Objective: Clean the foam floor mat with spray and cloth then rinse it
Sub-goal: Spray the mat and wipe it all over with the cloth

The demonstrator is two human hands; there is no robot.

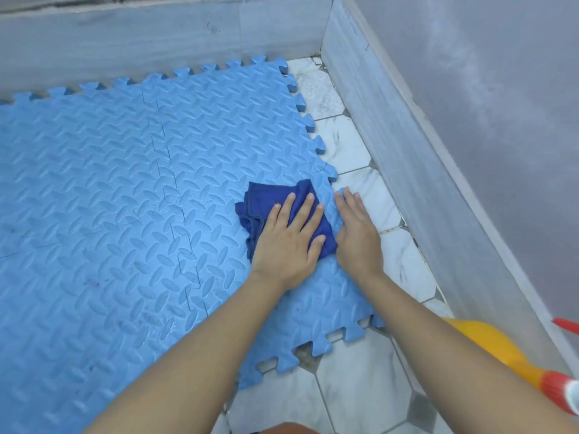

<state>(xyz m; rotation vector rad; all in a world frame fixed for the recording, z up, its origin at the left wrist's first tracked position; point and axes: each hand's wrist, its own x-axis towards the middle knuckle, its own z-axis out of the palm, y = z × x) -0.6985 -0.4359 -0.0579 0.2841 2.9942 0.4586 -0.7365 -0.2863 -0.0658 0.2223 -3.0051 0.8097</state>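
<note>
white tiled floor [360, 380] in a grey-walled corner carries the mat [125, 198], light blue interlocking foam with a raised leaf tread, a few dark specks and toothed edges. left hand [289, 242] lies flat, fingers spread, on a dark blue cloth [266, 198] near the mat's right edge. right hand [357, 233] rests flat, holding nothing, on that edge. yellow bottle [501, 349] lies by the right wall; no readable writing.

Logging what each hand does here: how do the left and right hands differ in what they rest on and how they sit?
The left hand lies flat with fingers spread on the dark blue cloth; the right hand touches no cloth. The left hand sits further in on the blue foam mat; the right hand rests at the mat's edge beside the white tile floor, fingers close together. Both are palm down, grasping nothing.
</note>
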